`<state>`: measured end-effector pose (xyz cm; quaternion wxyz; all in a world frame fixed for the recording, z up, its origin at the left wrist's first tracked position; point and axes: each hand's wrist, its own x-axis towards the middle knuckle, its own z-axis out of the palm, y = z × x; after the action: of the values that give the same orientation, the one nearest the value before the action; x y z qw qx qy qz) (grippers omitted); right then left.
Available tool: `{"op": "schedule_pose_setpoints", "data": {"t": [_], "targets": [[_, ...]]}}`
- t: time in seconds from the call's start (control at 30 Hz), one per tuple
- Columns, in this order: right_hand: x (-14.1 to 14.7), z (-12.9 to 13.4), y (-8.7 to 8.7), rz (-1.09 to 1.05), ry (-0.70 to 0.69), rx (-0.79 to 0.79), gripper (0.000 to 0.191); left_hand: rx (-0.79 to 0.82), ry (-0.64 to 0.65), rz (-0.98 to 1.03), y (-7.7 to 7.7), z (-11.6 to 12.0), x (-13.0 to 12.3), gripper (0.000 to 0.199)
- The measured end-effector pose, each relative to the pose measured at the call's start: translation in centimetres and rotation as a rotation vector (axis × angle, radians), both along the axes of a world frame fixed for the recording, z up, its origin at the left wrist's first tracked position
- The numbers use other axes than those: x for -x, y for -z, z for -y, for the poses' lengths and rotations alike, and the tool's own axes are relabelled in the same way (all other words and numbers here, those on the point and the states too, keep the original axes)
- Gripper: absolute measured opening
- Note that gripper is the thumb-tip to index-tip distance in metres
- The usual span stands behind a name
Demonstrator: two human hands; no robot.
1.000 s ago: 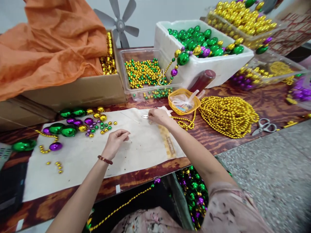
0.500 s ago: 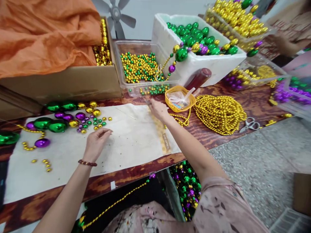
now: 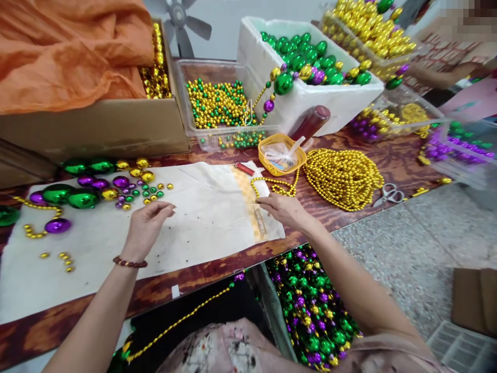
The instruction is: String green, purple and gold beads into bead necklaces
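Note:
My left hand [image 3: 149, 228] is closed in a pinch above the white cloth [image 3: 202, 233], its fingertips pressed together. Whatever it pinches is too fine to make out. Over the cloth's right edge, my right hand [image 3: 285, 208] is closed, with a thin dark pointed thing [image 3: 257, 202] showing at its fingertips. Just beyond it lies a strand of gold beads [image 3: 274, 189] and a small red-handled tool [image 3: 244, 168]. Small green beads [image 3: 149, 195], purple beads [image 3: 121, 181] and big green beads [image 3: 83, 198] lie beyond my left hand. A thin needle-like rod [image 3: 200, 178] rests on the cloth.
Behind the cloth stand a cardboard box [image 3: 97, 129], a clear bin of small beads [image 3: 190, 122] and a white foam box [image 3: 295, 106]. A yellow basket [image 3: 269, 165], coiled gold beads [image 3: 341, 178] and scissors [image 3: 390, 194] lie to the right. Another person's arm [image 3: 442, 72] shows at top right.
My right hand has moved back toward me and to the right, uncovering the red-handled tool. My left hand keeps its pinch. The whole view has shifted slightly.

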<state>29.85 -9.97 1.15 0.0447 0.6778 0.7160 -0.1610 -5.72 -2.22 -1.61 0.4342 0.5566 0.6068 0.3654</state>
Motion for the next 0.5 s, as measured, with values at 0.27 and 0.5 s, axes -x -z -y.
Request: {"op": "schedule_pose_setpoints", "data": {"t": [0.27, 0.5], "targets": [[3.4, 0.3, 0.6, 0.113, -0.105, 0.032, 0.026, -0.04, 0.023, -0.001, -1.1, 0.4, -0.1, 0.025], [5.1, -0.6, 0.8, 0.177, -0.146, 0.067, 0.024, -0.074, 0.05, 0.008, -1.0, 0.8, -0.1, 0.023]]}}
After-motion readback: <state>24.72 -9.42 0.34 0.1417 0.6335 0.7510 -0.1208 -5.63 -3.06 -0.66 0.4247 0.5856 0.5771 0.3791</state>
